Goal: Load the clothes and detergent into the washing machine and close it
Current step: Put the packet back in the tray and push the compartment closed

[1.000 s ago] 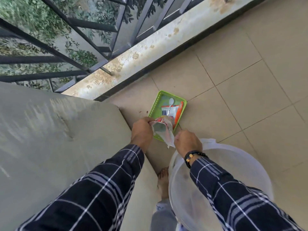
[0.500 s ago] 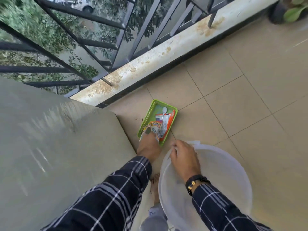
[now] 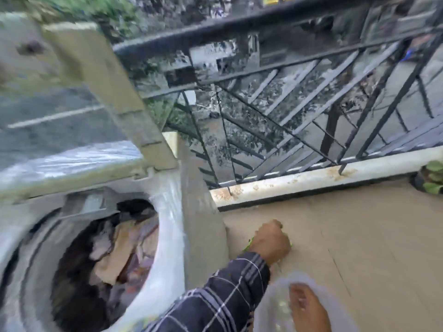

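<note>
My left hand [image 3: 269, 242] is down at the floor beside the washing machine [image 3: 167, 236], curled over a sliver of green tray [image 3: 249, 243] (grip unclear in the blur). Lid [image 3: 72, 111] up, clothes [image 3: 115, 250] in the drum; my right hand [image 3: 308, 307] lies blurred inside the clear tub [image 3: 268, 305], grip unreadable

Left hand [image 3: 269, 243] reaches down, fingers curled; right hand [image 3: 308, 307] blurred, low.
</note>
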